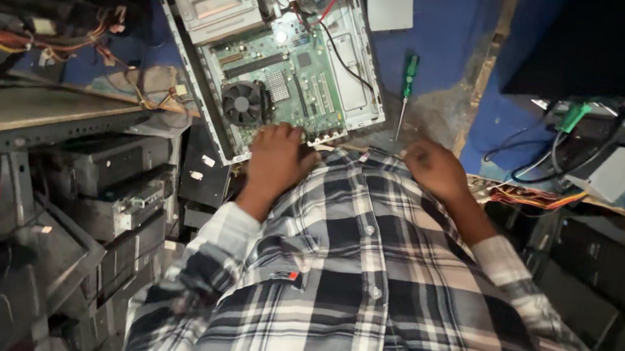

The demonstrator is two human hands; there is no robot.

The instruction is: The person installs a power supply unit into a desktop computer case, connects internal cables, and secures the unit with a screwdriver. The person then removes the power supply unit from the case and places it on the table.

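On the blue table, an opened desktop computer case [264, 56] lies on its side, motherboard [293, 76] and black cooler fan [243, 102] exposed. Left hand [276, 155] rests on the case's near edge just beside the fan, fingers curled down over the rim, holding nothing separate. Right hand [434, 169] lies on the table edge, loosely closed; whether it pinches anything cannot be told. Green-handled screwdriver [406, 91] lies on the table just right of the case, apart from both hands, nearer the right. Judged step: steadying the case, inspection of the board. A next move likely calls for the right hand to reach forward to the screwdriver while the left braces the case
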